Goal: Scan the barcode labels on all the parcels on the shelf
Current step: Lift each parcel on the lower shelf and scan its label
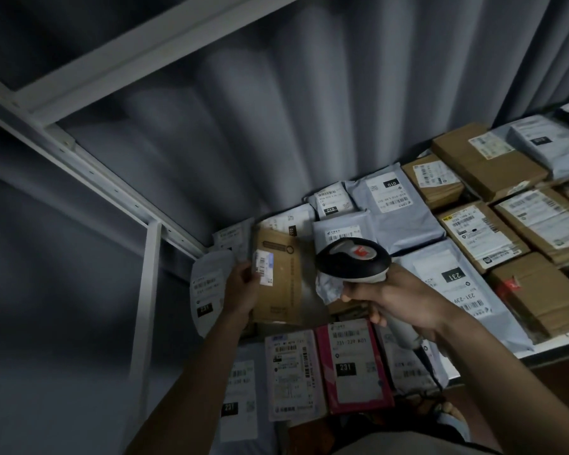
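White shelf (89,165) packed with parcels; hands grip brown box (278,277) and scanner (353,257)

Brown cardboard box (278,274), black-and-grey scanner (353,259) with red patch — pink parcel (353,366), white-framed shelf (89,165).

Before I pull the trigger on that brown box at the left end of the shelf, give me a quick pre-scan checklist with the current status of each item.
1. Scanner gripped in right hand: ok.
2. Left hand steadying the brown box at its left edge: ok.
3. Small label on the box uncovered and facing up: ok; fingers sit beside it, not over the barcode.
4. Scanner head pointing toward that label: cannot tell; it sits to the right of the box and no beam shows.
5. Barcode sharp enough to read: cannot tell; the picture is dim and blurred.
6. Neighbouring grey bag label out of the scan line: cannot tell.
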